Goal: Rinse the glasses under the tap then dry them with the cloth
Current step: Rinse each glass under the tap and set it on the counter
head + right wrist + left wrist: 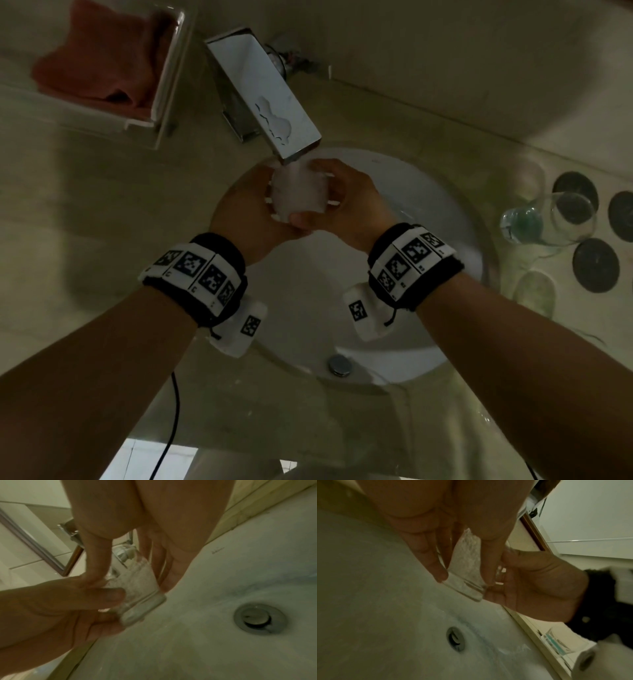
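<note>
A clear glass [297,200] full of churning white water is held upright under the spout of the chrome tap [267,102], over the white basin [428,240]. My left hand [255,205] grips it from the left and my right hand [337,202] from the right. In the left wrist view my fingers [436,566] and thumb lie along the glass [464,566] down to its thick base. The right wrist view shows the same glass [139,588] between both hands. A second glass [548,219] lies on its side on the counter at the right. A red cloth [99,65] sits at the back left.
The cloth rests in a clear plastic tray [164,113] left of the tap. Dark round coasters [596,265] lie by the second glass. The drain plug [339,365] sits at the near side of the basin. A black cable [173,428] hangs below the counter edge.
</note>
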Action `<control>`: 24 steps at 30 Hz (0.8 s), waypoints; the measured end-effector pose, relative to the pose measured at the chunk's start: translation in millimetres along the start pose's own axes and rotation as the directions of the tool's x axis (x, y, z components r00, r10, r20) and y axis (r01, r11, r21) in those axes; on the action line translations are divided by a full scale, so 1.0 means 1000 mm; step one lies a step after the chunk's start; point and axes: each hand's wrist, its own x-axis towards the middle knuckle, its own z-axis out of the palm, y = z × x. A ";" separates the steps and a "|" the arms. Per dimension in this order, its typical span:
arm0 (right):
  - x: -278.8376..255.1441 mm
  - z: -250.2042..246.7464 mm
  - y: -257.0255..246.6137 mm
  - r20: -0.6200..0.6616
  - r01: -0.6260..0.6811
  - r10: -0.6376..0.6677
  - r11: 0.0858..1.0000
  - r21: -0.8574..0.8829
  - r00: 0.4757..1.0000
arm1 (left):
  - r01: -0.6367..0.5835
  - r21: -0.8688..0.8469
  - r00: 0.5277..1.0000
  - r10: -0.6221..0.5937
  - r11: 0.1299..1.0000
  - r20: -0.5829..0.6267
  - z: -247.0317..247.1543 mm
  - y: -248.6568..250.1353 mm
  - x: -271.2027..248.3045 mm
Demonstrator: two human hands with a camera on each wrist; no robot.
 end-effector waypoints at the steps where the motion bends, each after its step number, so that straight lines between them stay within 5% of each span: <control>1: 0.001 0.000 0.001 0.009 -0.052 0.052 0.999 -0.011 0.999 | 0.037 0.048 0.999 -0.039 0.998 0.032 0.000 -0.001 0.000; 7: 0.003 0.005 0.003 0.106 -0.433 0.427 0.900 0.049 0.898 | 0.262 0.124 0.942 -0.282 0.957 0.185 0.005 0.005 -0.004; 12: 0.002 0.009 0.002 0.095 -0.553 0.549 0.833 0.022 0.830 | 0.320 0.089 0.921 -0.332 0.943 0.202 0.007 0.003 -0.003; 16: 0.007 0.008 0.001 0.099 -0.557 0.549 0.827 0.078 0.830 | 0.344 0.039 0.916 -0.344 0.938 0.204 0.004 0.003 0.002; 19: 0.011 0.006 -0.001 0.051 -0.471 0.469 0.867 0.164 0.882 | 0.357 -0.032 0.920 -0.346 0.933 0.185 0.005 0.004 0.004; 24: 0.011 0.007 -0.001 -0.013 -0.250 0.266 0.921 0.300 0.964 | 0.106 0.017 0.993 -0.107 0.994 0.045 -0.001 0.008 0.007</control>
